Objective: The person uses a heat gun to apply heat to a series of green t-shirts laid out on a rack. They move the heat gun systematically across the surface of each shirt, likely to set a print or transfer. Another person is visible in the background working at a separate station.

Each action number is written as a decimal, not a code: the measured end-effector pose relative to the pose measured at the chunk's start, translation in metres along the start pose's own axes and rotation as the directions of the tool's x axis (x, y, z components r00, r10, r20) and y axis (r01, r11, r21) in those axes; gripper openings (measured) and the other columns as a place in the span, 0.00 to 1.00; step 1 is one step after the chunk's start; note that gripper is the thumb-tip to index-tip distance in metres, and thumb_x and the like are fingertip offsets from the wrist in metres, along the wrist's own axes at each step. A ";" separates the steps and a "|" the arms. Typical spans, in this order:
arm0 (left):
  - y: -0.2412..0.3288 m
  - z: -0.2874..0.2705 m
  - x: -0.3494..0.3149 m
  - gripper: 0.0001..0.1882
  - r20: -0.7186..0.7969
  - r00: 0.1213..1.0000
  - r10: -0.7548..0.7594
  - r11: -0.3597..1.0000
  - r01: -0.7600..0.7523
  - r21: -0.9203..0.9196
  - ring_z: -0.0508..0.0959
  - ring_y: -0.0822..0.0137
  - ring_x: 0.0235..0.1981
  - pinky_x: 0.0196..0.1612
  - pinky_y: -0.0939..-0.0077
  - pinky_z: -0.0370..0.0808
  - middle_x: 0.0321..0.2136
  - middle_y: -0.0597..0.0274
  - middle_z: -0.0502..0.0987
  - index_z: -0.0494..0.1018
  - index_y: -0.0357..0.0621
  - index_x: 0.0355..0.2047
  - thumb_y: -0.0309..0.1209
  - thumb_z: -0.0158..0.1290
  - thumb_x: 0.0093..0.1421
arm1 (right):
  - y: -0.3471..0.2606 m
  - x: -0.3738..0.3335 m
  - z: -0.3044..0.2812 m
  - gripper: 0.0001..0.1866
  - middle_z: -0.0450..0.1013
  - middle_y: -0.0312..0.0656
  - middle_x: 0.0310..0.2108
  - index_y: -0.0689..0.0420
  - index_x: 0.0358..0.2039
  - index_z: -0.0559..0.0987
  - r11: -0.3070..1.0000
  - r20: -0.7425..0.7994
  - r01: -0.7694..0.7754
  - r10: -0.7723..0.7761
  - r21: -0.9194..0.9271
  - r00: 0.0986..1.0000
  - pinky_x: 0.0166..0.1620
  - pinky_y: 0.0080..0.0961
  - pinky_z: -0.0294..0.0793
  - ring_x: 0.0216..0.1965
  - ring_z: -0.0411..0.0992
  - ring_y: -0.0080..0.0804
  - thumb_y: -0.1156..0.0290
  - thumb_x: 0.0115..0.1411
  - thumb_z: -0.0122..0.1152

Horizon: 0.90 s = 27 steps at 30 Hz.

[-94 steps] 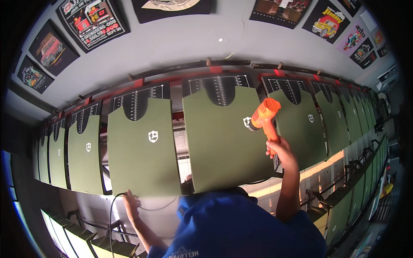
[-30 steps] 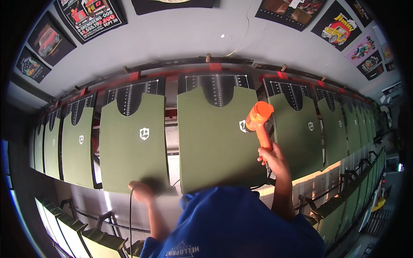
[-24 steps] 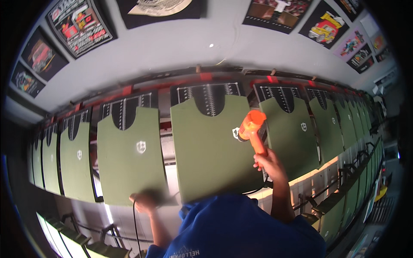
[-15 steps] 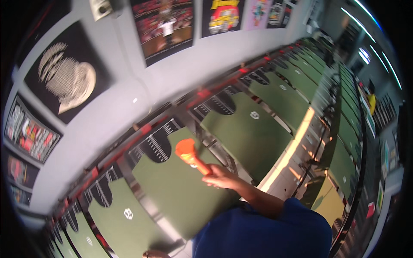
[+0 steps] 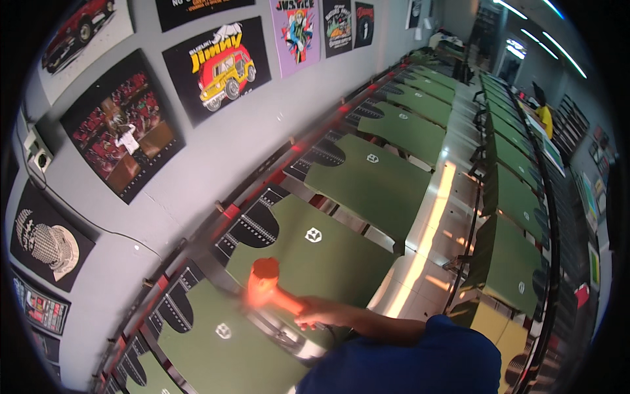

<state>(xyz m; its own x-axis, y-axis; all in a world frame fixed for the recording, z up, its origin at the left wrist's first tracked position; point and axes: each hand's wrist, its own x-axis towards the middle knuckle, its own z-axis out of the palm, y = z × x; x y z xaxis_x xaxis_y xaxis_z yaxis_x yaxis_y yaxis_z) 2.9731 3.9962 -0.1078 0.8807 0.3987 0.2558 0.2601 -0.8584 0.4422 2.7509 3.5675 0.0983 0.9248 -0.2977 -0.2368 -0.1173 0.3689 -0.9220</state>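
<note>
My right hand [image 5: 314, 311] is closed round the handle of an orange heat gun [image 5: 264, 281], blurred by motion. The heat gun hangs over the near edge of a dark green fabric panel [image 5: 341, 253], beside the gap to the neighbouring panel. A small white emblem [image 5: 314, 234] is printed on that fabric, with a black curved neck-shaped area at its wall-side end. Nearer to me lies another green panel [image 5: 246, 358] with the same kind of white emblem [image 5: 223, 330]. My left hand is out of view.
Several green panels lie along a long bench beside the grey wall [image 5: 216, 157]. A black-and-red rail [image 5: 230, 211] edges the bench. Right of a tiled aisle [image 5: 420, 276] runs a second row of panels [image 5: 508, 253]. Posters hang on the wall. Someone in yellow [image 5: 545, 119] is far right.
The view has swung, so the posters and benches sit differently in it. The heat gun now appears lower, still in my right hand. My left hand has left the lower edge of the picture.
</note>
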 end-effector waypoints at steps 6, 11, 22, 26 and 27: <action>-0.021 -0.028 -0.103 0.13 -0.092 0.988 -0.126 0.987 0.116 -0.109 0.77 0.58 0.31 0.37 0.65 0.75 0.32 0.49 0.79 0.71 0.34 0.38 0.34 0.45 0.66 | -0.023 -0.074 -0.136 0.23 0.71 0.38 0.33 0.63 0.53 0.67 0.980 -0.079 -0.097 0.112 0.172 0.991 0.33 0.21 0.74 0.33 0.74 0.24 0.72 0.59 0.60; -0.006 -0.032 -0.165 0.20 0.143 0.958 -0.248 0.936 0.275 -0.217 0.78 0.52 0.41 0.45 0.59 0.73 0.38 0.39 0.77 0.71 0.25 0.43 0.36 0.43 0.68 | -0.050 -0.078 -0.212 0.14 0.70 0.37 0.26 0.62 0.43 0.68 0.991 -0.340 -0.081 0.042 -0.102 0.939 0.24 0.21 0.72 0.25 0.75 0.24 0.71 0.59 0.59; 0.064 -0.002 -0.221 0.31 0.092 0.891 -0.445 0.831 0.449 -0.328 0.76 0.46 0.35 0.40 0.52 0.70 0.34 0.37 0.77 0.70 0.25 0.45 0.50 0.40 0.69 | -0.079 -0.013 -0.241 0.10 0.70 0.34 0.24 0.59 0.36 0.72 0.959 -0.250 -0.195 0.141 -0.207 0.958 0.24 0.21 0.70 0.23 0.73 0.24 0.66 0.60 0.58; -0.001 0.029 -0.211 0.27 -0.050 0.903 -0.426 0.836 0.373 -0.402 0.69 0.61 0.23 0.29 0.61 0.68 0.21 0.55 0.68 0.70 0.29 0.36 0.49 0.42 0.69 | -0.082 -0.002 -0.219 0.10 0.70 0.34 0.23 0.59 0.36 0.72 0.951 -0.215 -0.172 0.117 -0.256 0.970 0.23 0.20 0.70 0.23 0.73 0.23 0.66 0.59 0.58; -0.008 0.030 -0.208 0.26 -0.006 0.884 -0.468 0.788 0.414 -0.455 0.66 0.64 0.22 0.27 0.64 0.66 0.20 0.58 0.66 0.69 0.31 0.34 0.48 0.42 0.69 | -0.083 -0.001 -0.217 0.10 0.70 0.34 0.23 0.59 0.36 0.72 0.949 -0.204 -0.178 0.126 -0.260 0.971 0.23 0.20 0.70 0.23 0.73 0.22 0.66 0.59 0.58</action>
<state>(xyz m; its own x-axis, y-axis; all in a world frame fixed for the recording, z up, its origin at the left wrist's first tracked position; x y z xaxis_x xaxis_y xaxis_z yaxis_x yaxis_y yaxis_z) 2.7995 3.9102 -0.1907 0.6543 0.7558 0.0245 0.3895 -0.3647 0.8457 2.6806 3.3457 0.1089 0.8091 -0.4224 -0.4087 -0.3700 0.1742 -0.9126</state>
